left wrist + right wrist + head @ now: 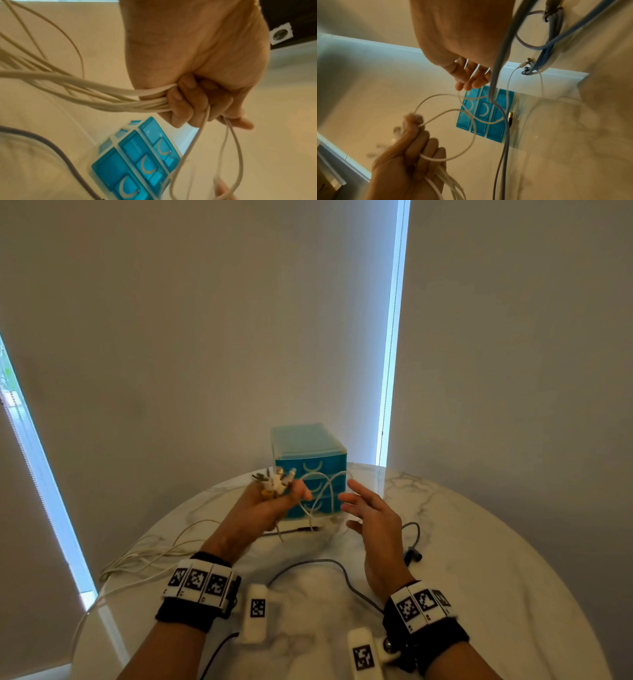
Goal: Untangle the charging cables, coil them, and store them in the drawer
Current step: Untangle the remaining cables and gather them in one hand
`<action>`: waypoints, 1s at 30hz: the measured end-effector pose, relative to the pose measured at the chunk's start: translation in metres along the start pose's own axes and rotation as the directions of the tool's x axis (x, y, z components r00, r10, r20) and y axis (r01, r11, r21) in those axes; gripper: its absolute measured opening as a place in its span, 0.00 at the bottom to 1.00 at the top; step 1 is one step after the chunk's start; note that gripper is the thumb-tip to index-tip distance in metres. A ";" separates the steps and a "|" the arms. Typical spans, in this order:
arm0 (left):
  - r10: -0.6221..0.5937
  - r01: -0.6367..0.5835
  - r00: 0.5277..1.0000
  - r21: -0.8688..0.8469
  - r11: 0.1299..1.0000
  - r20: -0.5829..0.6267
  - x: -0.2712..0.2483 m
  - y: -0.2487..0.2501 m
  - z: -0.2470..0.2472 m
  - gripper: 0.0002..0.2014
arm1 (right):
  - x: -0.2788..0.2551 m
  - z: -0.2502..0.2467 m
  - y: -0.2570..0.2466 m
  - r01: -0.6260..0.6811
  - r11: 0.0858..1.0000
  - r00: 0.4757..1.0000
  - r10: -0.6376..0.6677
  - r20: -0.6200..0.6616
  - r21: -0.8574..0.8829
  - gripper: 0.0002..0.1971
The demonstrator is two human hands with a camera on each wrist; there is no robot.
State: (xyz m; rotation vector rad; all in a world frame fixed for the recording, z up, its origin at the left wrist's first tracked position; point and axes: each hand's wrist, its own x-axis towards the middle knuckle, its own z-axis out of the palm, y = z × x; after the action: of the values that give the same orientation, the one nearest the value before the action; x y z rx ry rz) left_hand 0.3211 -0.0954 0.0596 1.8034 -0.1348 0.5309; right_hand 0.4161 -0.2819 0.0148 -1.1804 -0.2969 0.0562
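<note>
Pale blinds stood behind a round marble table point(479, 559); a blue three-drawer unit point(310, 460) sat at its far side, drawers closed; the left hand point(270, 505) was raised before the unit, fingers clamped on a bundle of white cables point(109, 97), connectors point(274, 481) jutting above the fist; the right hand point(373, 518) hovered just beside, fingers spread, gripping nothing; a grey cable point(329, 566) lay on the table.

Left hand point(263, 505): raised above table level, fingers point(180, 106) curled tight, fist closed.
Right hand point(373, 525): raised beside left, apart from it, palm turned inward, fingers point(471, 79) extended and relaxed, gripping nothing.
Wrists: both banded.
</note>
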 end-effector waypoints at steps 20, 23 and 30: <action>-0.094 -0.179 0.917 -0.612 0.770 -0.387 0.012 -0.008 -0.034 0.15 | -0.002 -0.005 -0.014 0.277 0.687 0.961 -0.193 0.199 -0.672 0.04; -0.085 -0.224 0.906 -0.639 0.736 -0.415 0.010 -0.004 -0.045 0.14 | 0.011 -0.025 -0.015 0.115 0.586 0.972 -0.233 -0.031 -0.802 0.09; -0.134 -0.138 0.895 -0.551 0.823 -0.425 0.014 -0.018 -0.045 0.13 | 0.013 -0.026 -0.016 -0.135 0.983 0.990 0.131 -0.043 -0.127 0.15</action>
State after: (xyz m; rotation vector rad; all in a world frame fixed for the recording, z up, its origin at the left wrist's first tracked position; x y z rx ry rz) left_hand 0.3270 -0.0455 0.0587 1.0569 0.0267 0.8006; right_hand 0.4334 -0.3088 0.0231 -1.3285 -0.1932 0.1350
